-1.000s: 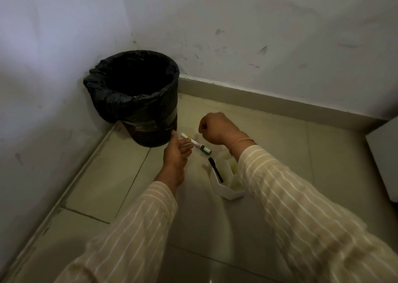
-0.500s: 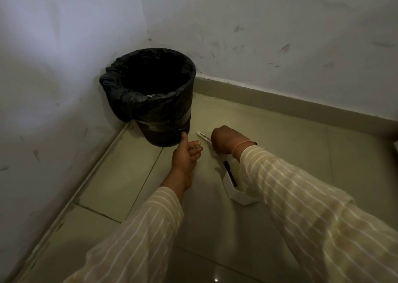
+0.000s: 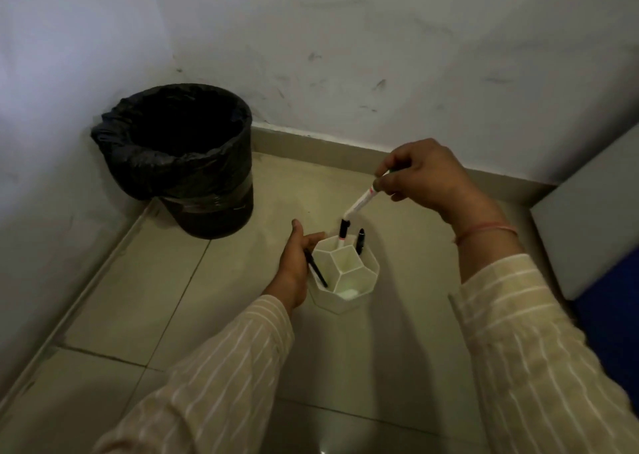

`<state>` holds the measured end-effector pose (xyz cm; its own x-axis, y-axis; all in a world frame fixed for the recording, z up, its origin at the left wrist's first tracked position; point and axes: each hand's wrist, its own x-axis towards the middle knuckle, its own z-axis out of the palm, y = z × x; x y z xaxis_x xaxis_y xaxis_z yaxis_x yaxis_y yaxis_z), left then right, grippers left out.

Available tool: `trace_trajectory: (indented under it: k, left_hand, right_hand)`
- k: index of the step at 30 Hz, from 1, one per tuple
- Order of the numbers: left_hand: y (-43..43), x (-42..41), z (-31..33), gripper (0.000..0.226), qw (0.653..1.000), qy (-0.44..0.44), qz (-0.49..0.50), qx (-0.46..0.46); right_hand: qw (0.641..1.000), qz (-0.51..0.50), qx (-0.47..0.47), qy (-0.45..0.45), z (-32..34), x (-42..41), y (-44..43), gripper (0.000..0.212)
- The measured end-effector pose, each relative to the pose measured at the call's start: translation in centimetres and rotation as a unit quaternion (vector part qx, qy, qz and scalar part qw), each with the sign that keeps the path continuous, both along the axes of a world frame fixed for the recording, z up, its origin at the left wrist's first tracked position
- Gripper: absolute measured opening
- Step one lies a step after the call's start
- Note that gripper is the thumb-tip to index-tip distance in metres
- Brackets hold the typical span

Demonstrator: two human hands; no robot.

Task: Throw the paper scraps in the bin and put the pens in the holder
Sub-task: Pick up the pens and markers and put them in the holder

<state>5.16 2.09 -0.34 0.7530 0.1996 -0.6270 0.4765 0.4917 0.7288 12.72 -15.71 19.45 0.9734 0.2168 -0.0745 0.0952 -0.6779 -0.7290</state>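
Observation:
A white hexagonal pen holder [image 3: 356, 293] with three compartments stands on the floor tiles. Two dark-capped pens [image 3: 343, 234] stand in its far compartment, and a thin black pen [image 3: 316, 269] leans in its left compartment. My left hand [image 3: 294, 260] grips the holder's left side. My right hand [image 3: 420, 175] pinches a white marker [image 3: 361, 203] by its upper end, tilted, its lower tip just above the holder's far rim. A black-lined bin [image 3: 179, 158] stands in the corner to the left. No paper scraps show on the floor.
Walls meet behind the bin, with a skirting along both. A white and blue cabinet [image 3: 587, 246] edge stands at the right. Bare floor tiles [image 3: 155, 298] lie between me and the bin.
My right hand has lifted the white marker from the floor near the bin and carried it over the holder. My left hand has moved from the floor onto the holder's side.

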Motion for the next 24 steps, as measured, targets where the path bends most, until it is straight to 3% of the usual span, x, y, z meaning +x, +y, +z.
trace_trajectory:
  k: [6, 14, 18, 24]
  left_hand:
    - [-0.8, -0.3, 0.1, 0.096, 1.0, 0.008, 0.011, -0.017]
    - [-1.2, -0.4, 1.0, 0.093, 1.0, 0.017, 0.01, -0.013]
    - [-1.0, -0.5, 1.0, 0.095, 1.0, 0.019, 0.013, -0.012]
    - [-1.3, -0.8, 1.2, 0.092, 1.0, 0.011, 0.016, -0.018]
  right_hand:
    - [0.99, 0.065, -0.061, 0.107, -1.1, -1.8, -1.6, 0.011]
    - [0.974, 0.09, -0.107, 0.179, -4.8, -3.7, -0.3, 0.009]
    - [0.955, 0.093, -0.073, 0.271, -5.4, -4.3, -0.5, 0.015]
    - [0.983, -0.1, 0.062, 0.141, -9.3, -3.2, -2.0, 0.021]
